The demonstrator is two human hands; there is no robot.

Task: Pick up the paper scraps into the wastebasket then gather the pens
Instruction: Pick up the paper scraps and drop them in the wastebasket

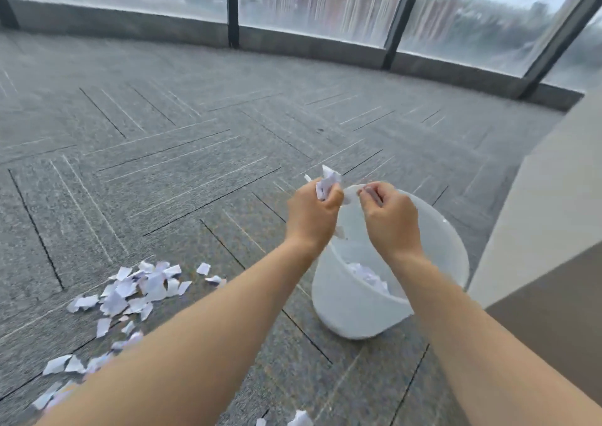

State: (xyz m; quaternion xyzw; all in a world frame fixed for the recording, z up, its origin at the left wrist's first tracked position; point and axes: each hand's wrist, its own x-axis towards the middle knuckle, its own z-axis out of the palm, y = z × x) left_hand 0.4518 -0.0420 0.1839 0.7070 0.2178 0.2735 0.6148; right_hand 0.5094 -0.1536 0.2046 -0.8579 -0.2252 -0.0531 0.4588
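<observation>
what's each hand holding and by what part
Left hand grips a bunch of paper scraps by its lower part. Right hand has curled fingers; whether they pinch anything cannot be told.

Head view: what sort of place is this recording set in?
Probably an office room high in a building: grey carpet tiles cover the floor, and floor-level windows with dark frames look onto tower blocks. A white wastebasket stands on the carpet, paper scraps scattered beside it.

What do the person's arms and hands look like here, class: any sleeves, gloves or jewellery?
Both forearms are bare, with no sleeves in view. The left hand and right hand wear no gloves, and no rings, watch or bracelets show.
</observation>
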